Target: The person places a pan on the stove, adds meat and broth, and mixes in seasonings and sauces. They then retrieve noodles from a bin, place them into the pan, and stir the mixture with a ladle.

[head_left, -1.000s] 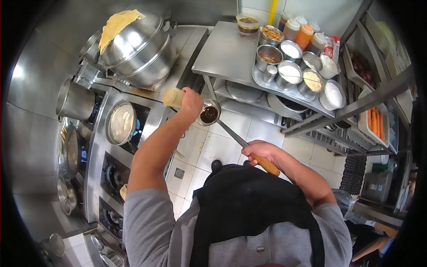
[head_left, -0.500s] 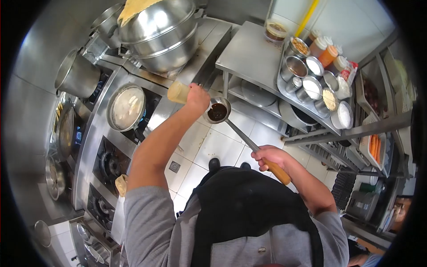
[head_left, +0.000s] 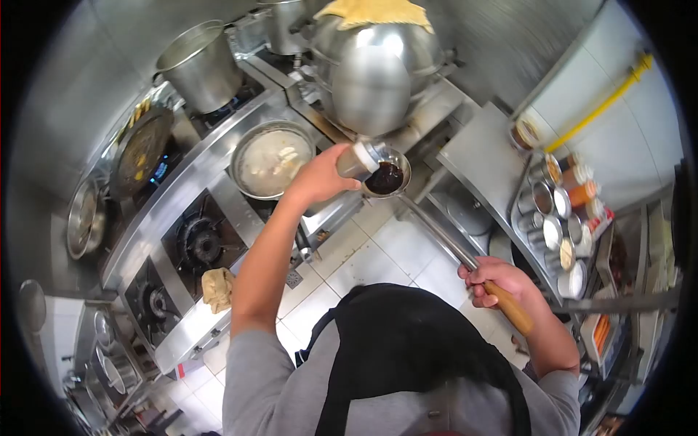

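My left hand (head_left: 320, 176) is wrapped round a clear squeeze bottle (head_left: 352, 164) with a pale top. The bottle is tipped, its top end over the rim of a ladle (head_left: 436, 231). In the ladle's metal bowl lies a dark brown sauce (head_left: 385, 179). My right hand (head_left: 497, 282) grips the ladle near its wooden handle, below and right of the bowl. Left of the bottle, a pan (head_left: 234, 171) of whitish, milky liquid with pale pieces sits on the stove. Whether anything flows from the bottle, I cannot make out.
A large domed steel vessel (head_left: 371, 87) with a yellow cloth (head_left: 374, 12) on top stands beyond the ladle. At left are a tall pot (head_left: 200, 69), a dark wok (head_left: 142, 156) and bare burners (head_left: 200, 243). Seasoning tins (head_left: 552, 232) and bottles (head_left: 582, 192) crowd the right counter.
The view has swung right, so the stove sits nearer the middle. My left hand has turned the bottle from pointing away to tipping over the ladle. My right hand keeps its hold.
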{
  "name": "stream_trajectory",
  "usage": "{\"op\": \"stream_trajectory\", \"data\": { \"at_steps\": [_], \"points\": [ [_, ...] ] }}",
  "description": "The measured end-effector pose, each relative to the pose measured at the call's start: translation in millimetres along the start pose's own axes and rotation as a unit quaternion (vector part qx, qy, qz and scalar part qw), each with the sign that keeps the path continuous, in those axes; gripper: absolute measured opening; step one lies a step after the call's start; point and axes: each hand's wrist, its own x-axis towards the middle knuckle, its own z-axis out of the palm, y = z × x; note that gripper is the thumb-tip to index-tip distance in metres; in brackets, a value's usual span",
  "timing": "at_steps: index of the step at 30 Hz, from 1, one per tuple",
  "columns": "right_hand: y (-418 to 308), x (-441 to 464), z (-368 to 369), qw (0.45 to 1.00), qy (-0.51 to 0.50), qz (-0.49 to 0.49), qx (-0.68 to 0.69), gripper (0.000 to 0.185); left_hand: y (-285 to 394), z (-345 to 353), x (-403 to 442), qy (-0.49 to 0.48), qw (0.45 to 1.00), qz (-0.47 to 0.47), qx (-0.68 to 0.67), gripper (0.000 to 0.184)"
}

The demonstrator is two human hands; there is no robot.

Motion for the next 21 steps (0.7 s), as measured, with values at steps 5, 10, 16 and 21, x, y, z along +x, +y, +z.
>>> {"op": "stream_trajectory", "data": {
  "at_steps": [5,10,16,21],
  "points": [
    [-61.7,25.0,40.9,0.997,-0.034,-0.004,-0.069,0.016,-50.9,-41.4,-53.3,0.127,0.849,-0.025,-0.513,0.076],
    [-121.2,101.3,68.3,0.977,-0.114,-0.017,-0.182,0.01,-69.6,-43.3,-101.5,0.238,0.765,0.048,-0.596,0.081],
    [-163.3,241.1,70.2,0.811,-0.124,-0.14,-0.555,0.016,0.2,-54.2,-154.4,0.377,0.772,0.059,-0.508,0.084],
    [-173.8,337.2,57.4,0.57,-0.061,-0.331,-0.749,0.028,44.2,-33.3,-175.2,0.496,0.764,-0.001,-0.413,0.084]
  ]
}}
